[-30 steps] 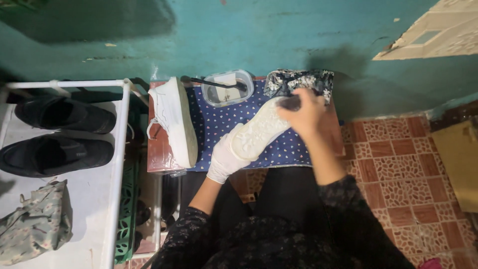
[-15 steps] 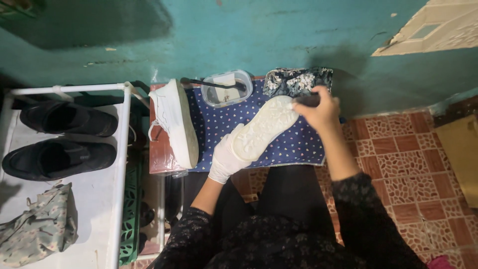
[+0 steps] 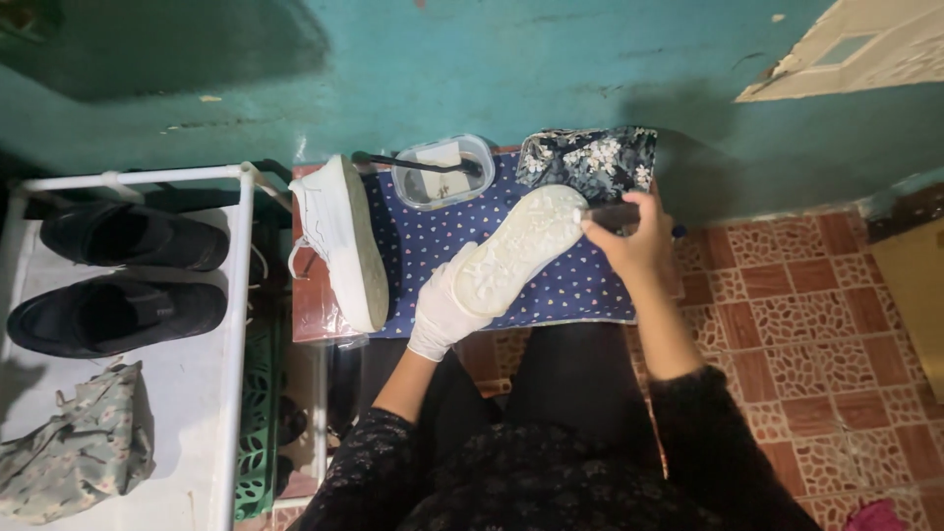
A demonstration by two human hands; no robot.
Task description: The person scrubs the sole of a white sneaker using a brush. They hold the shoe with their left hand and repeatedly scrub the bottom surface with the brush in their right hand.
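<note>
The left hand (image 3: 442, 310), in a white glove, grips a white shoe (image 3: 516, 251) from below, holding it sole up and slanted over the blue dotted cloth (image 3: 570, 285) that covers the small bench (image 3: 315, 315). The fingers are wrapped around the heel end, so this hand is clamped on the shoe. The right hand (image 3: 634, 241) is bare and closed around the dark handle of a brush (image 3: 615, 213), whose head meets the toe end of the sole. The two hands are apart, one at each end of the shoe.

A second white shoe (image 3: 344, 241) lies on its side at the left edge of the bench, just beside the cloth. At the back of the bench stands a clear plastic tub (image 3: 442, 172) with a dark-handled tool resting across it, and next to it to the right lies a folded flowered cloth (image 3: 590, 157). The person sits in dark clothes, knees under the bench, on a floor of reddish patterned tiles (image 3: 787, 295). Behind the bench is a teal wall (image 3: 492, 69).

To the left stands a white rack (image 3: 236, 295) carrying two black shoes (image 3: 118, 275) side by side, with a crumpled greyish patterned bag (image 3: 79, 452) lying nearer the camera. A green plastic crate (image 3: 258, 433) shows between the rack and the bench
</note>
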